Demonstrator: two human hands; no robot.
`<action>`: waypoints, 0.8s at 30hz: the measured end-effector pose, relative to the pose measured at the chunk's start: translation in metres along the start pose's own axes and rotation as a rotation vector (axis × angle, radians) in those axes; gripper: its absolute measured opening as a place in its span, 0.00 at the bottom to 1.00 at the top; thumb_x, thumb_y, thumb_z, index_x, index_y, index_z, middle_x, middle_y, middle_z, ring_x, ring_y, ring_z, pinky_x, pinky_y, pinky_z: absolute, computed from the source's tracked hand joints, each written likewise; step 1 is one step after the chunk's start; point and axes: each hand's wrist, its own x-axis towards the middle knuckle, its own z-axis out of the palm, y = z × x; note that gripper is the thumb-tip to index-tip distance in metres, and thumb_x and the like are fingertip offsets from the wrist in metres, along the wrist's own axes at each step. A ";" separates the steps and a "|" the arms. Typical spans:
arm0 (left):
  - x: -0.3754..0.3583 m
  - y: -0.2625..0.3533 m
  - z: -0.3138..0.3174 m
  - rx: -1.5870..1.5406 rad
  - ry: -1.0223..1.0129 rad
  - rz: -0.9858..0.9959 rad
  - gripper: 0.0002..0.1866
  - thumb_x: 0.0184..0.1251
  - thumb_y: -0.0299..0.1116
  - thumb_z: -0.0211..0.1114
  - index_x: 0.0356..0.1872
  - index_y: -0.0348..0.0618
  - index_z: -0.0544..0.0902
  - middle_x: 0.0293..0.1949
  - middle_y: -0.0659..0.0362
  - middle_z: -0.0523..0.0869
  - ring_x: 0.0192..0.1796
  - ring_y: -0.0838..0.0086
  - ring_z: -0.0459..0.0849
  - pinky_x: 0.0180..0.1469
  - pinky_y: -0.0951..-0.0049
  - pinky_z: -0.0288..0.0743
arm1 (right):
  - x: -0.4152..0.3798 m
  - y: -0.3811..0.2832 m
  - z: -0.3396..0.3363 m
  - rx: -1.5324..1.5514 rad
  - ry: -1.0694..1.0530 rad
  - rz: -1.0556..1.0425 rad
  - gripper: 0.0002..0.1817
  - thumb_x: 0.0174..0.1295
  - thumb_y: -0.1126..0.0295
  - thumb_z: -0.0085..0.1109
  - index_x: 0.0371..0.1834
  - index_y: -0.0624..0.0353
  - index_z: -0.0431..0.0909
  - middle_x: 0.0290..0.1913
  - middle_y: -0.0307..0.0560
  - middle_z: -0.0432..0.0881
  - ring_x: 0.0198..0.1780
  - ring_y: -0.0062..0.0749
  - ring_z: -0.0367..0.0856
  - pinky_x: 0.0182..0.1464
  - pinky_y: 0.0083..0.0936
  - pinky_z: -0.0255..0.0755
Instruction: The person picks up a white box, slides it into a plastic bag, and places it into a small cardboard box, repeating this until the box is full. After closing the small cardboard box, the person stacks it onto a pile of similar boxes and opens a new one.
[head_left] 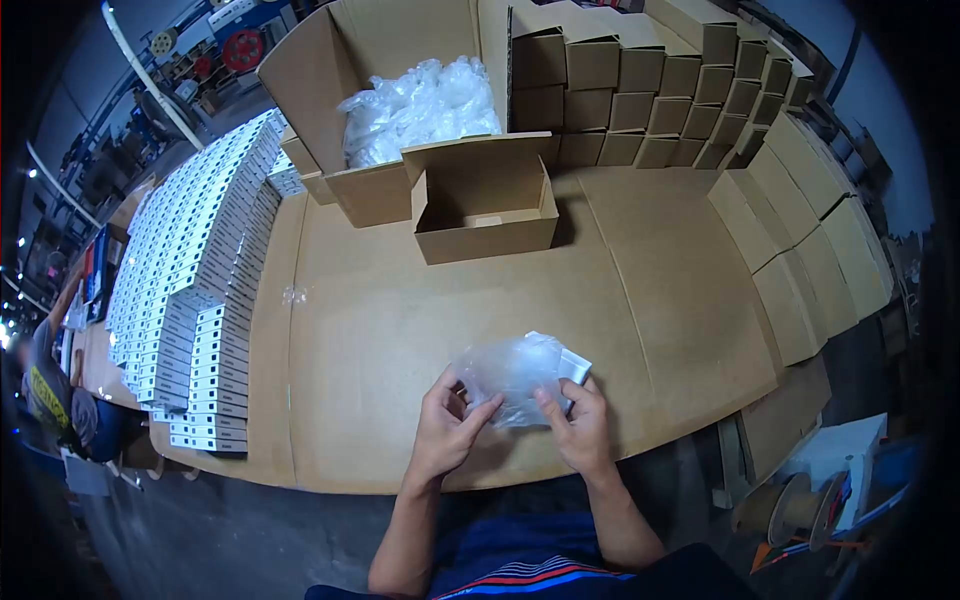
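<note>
A clear plastic bag is stretched between my two hands over the near part of the table. My left hand pinches the bag's left side between thumb and fingers. On the other side, my right hand grips a small white box together with the bag's right edge. The box's right end shows past the film, and the rest lies behind or within the bag. Beyond my hands stands an open cardboard box, its flap raised at the back.
White boxes are stacked high along the left. A large carton of clear plastic bags stands at the back. Brown cardboard boxes are piled at back right, with more boxes along the right edge. A person is at far left.
</note>
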 end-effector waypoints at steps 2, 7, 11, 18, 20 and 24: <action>0.002 -0.007 -0.008 0.044 0.028 0.030 0.20 0.67 0.17 0.71 0.58 0.35 0.77 0.42 0.59 0.85 0.42 0.80 0.83 0.45 0.76 0.79 | 0.001 0.002 -0.001 0.033 0.013 0.033 0.15 0.72 0.61 0.67 0.42 0.64 0.89 0.39 0.48 0.79 0.42 0.32 0.77 0.43 0.28 0.71; 0.003 -0.003 -0.013 0.082 -0.057 0.102 0.33 0.61 0.20 0.78 0.66 0.35 0.71 0.58 0.54 0.81 0.59 0.75 0.81 0.56 0.73 0.79 | 0.001 -0.003 -0.005 -0.049 -0.034 0.050 0.15 0.73 0.60 0.67 0.44 0.64 0.89 0.40 0.48 0.79 0.41 0.30 0.76 0.42 0.27 0.70; 0.007 0.003 -0.006 0.183 -0.067 -0.001 0.30 0.60 0.25 0.81 0.63 0.33 0.77 0.52 0.55 0.87 0.55 0.72 0.85 0.58 0.70 0.80 | -0.003 -0.009 0.000 0.015 -0.099 0.052 0.16 0.74 0.60 0.65 0.47 0.64 0.88 0.43 0.49 0.81 0.44 0.31 0.79 0.47 0.28 0.73; -0.004 -0.003 -0.007 0.484 -0.012 0.173 0.24 0.60 0.28 0.81 0.56 0.34 0.82 0.43 0.51 0.92 0.45 0.70 0.92 0.49 0.70 0.85 | 0.027 -0.033 -0.043 0.187 0.068 -0.075 0.16 0.75 0.74 0.59 0.63 0.63 0.77 0.53 0.51 0.78 0.54 0.34 0.78 0.58 0.27 0.73; -0.006 -0.004 -0.006 0.494 -0.020 0.212 0.23 0.60 0.28 0.81 0.54 0.35 0.82 0.41 0.50 0.93 0.44 0.69 0.93 0.48 0.69 0.85 | 0.047 -0.054 -0.047 0.206 0.122 -0.371 0.21 0.72 0.79 0.60 0.67 0.61 0.70 0.52 0.53 0.77 0.53 0.35 0.78 0.57 0.27 0.73; -0.009 0.006 0.001 0.532 -0.031 0.213 0.21 0.60 0.28 0.81 0.50 0.36 0.82 0.39 0.50 0.93 0.43 0.67 0.93 0.47 0.69 0.85 | 0.070 -0.072 -0.062 0.146 -0.122 -0.682 0.30 0.67 0.86 0.62 0.69 0.59 0.62 0.52 0.56 0.74 0.53 0.35 0.77 0.55 0.28 0.73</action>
